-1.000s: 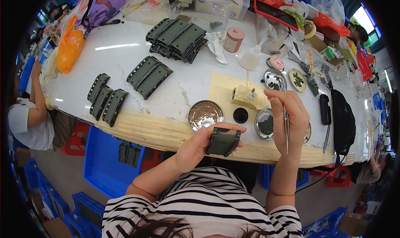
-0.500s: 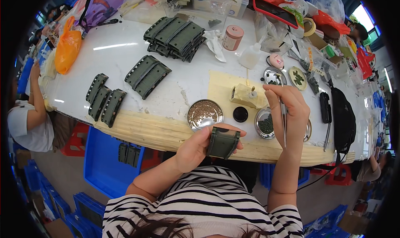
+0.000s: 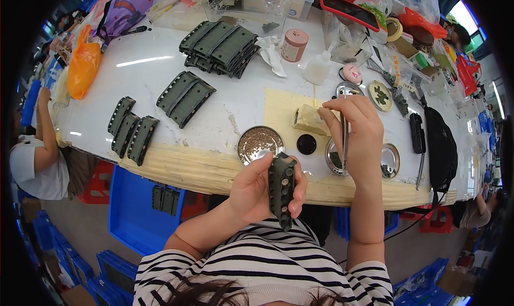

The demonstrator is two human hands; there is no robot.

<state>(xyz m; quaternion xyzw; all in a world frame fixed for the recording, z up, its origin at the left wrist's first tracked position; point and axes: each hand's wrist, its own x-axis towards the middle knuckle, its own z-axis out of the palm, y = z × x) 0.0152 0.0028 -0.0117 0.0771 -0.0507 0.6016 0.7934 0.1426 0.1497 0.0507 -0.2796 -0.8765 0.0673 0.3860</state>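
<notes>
Over the table's front edge, my left hand [image 3: 247, 187] grips a dark green curved plate [image 3: 281, 191], turned so its narrow side with a row of small round studs faces up. Its fingers wrap around both sides. My right hand [image 3: 365, 137] holds metal tweezers [image 3: 345, 140] with the tips pointing down, close above a steel dish of small dark green bits [image 3: 328, 162], which the hand partly covers. Whether the tips hold anything is too small to tell. A steel dish of small brown pieces [image 3: 262, 157] sits just beyond my left hand, beside a black round cap [image 3: 307, 144].
Like plates lie in a stack [image 3: 218, 46], singly [image 3: 186, 98] and in a small group [image 3: 134, 132] on the left. Behind the right hand stand a cream-wrapped block [image 3: 310, 118] and a squeeze bottle [image 3: 318, 69]. A blue bin [image 3: 136, 209] is below the table's front edge.
My left hand has turned the green plate from its broad face to its studded side. My right hand has moved slightly left and down with the tweezers, toward the dish of green bits.
</notes>
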